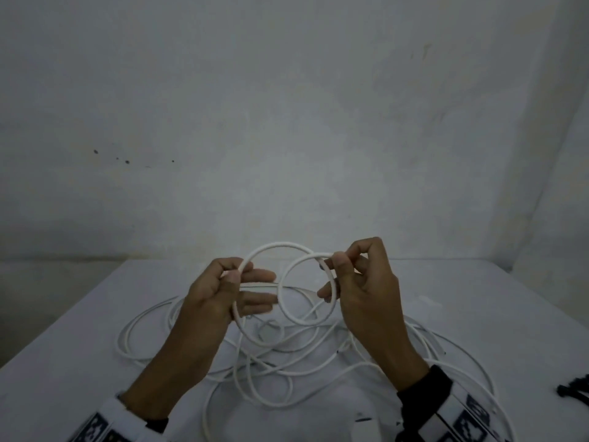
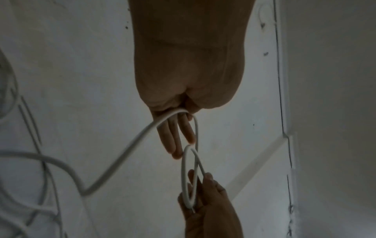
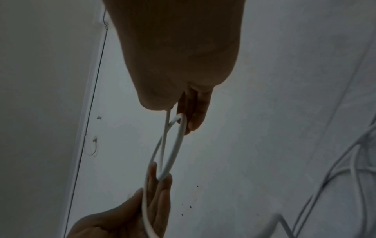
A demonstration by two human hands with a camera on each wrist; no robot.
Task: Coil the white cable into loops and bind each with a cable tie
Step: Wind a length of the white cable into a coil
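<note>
Both hands are up over the table [image 1: 478, 314] and working the white cable [image 1: 306, 287], most of it lying in a loose tangle on the cloth below. The left hand [image 1: 220, 290] is pinching one loop between thumb and forefinger, its other fingers lying straight; the right hand [image 1: 360, 282] is pinching the neighbouring, smaller loop at its top, lower fingers curled. The cable looks light and springy, holding round curves by itself, so it will likely want to uncoil. The best hold is where the loops cross. Black cable ties [image 1: 573, 390] are waiting at the right edge.
</note>
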